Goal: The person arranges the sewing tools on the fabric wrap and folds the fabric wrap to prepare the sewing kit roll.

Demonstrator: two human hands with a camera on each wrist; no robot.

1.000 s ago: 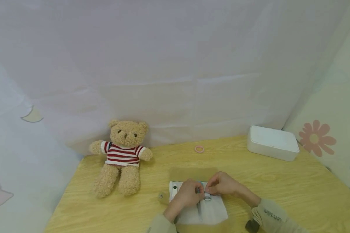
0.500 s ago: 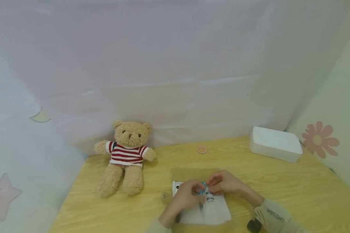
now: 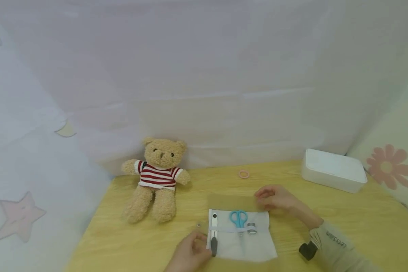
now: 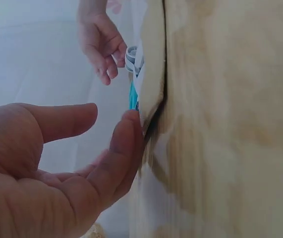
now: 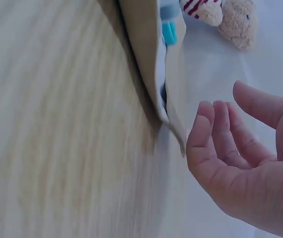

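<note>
Left wall (image 3: 23, 151): pale, printed with a pink star (image 3: 20, 217) low down and a cream moon (image 3: 67, 129) above it.
Back wall (image 3: 224, 117): pale lilac-grey sheeting with long creases, meeting the table's far edge.
Table (image 3: 98, 241): yellowish wood, its grain plain in both wrist views.
Bear (image 3: 158, 179): sits against the back wall in a red-and-white striped top.
Left hand (image 3: 190, 251): at the pouch's near left corner, fingers loosely bent, thumb well apart; nothing between them.
Stud (image 3: 198, 225): small, metallic, just left of the pouch.
Pouch (image 3: 258, 245): spread on the table between the hands, white inside, tan outside.
Tool (image 3: 214, 236): slim, white with a dark end, along the pouch's left side.
Strap (image 3: 226, 229): runs across the pouch.
Scissors (image 3: 238, 219): blue handles toward the back wall.
Ring (image 3: 243, 177): pink, flat near the table's far edge.
Spool (image 3: 251, 231): grey and white, right beside the scissors.
Right hand (image 3: 277, 198): near the pouch's far right corner, thumb and fingers parted, gripping nothing; touch with the flap is unclear.
Box (image 3: 333, 170): white, at the far right of the table.
Right wall (image 3: 394, 124): pale green, printed with a pink flower (image 3: 391, 166).
</note>
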